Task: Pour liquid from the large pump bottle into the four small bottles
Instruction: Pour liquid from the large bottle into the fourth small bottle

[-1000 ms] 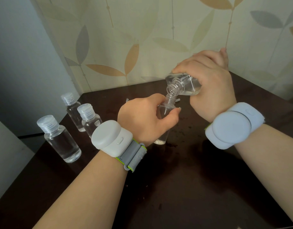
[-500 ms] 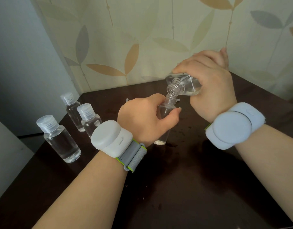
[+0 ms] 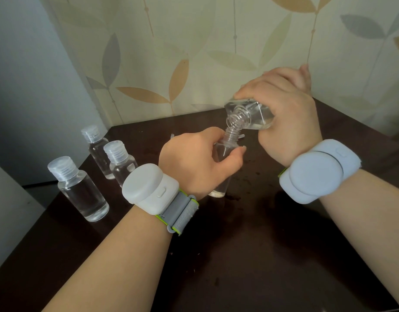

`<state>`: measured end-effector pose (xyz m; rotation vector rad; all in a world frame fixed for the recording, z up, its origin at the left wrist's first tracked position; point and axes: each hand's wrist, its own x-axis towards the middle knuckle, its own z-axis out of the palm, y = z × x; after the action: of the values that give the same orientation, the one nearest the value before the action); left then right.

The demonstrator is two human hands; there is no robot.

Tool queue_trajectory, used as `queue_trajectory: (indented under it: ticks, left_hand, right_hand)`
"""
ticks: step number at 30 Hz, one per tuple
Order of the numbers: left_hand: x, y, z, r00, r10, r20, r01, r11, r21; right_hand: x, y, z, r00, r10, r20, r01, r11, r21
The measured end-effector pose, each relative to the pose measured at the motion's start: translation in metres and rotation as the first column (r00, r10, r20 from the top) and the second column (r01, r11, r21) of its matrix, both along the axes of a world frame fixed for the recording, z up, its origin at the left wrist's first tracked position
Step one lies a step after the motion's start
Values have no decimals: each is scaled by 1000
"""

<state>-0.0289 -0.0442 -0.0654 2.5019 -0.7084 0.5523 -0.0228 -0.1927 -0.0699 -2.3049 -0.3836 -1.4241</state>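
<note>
I see the large bottle [image 3: 250, 114] tipped over, its open threaded neck just above the mouth of a small open bottle [image 3: 225, 152] that stands on the dark desk [image 3: 250, 244]. My right hand [image 3: 284, 113] has its grip closed around the large bottle. My left hand [image 3: 198, 158] holds the small one, fingers curled around it. Three capped small bottles [image 3: 78, 190] stand at the left, near the desk edge.

Soft, even daylight fills the room, a little dim, and the dark worktop [image 3: 250, 255] picks up a faint sheen below the right hand [image 3: 284, 113]. Both forearms cast soft shadows on it. The wide lens bends the wall lines toward the edges. Focus is fairly sharp around the hands, softer toward the corners.
</note>
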Motion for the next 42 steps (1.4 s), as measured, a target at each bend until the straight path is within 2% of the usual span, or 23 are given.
queue_trajectory:
  ticks: [42]
  left_hand:
    - [1, 0, -1, 1000, 10, 11, -10, 1000, 7]
  right_hand:
    - [0, 0, 1, 1000, 5, 21, -5, 1000, -29]
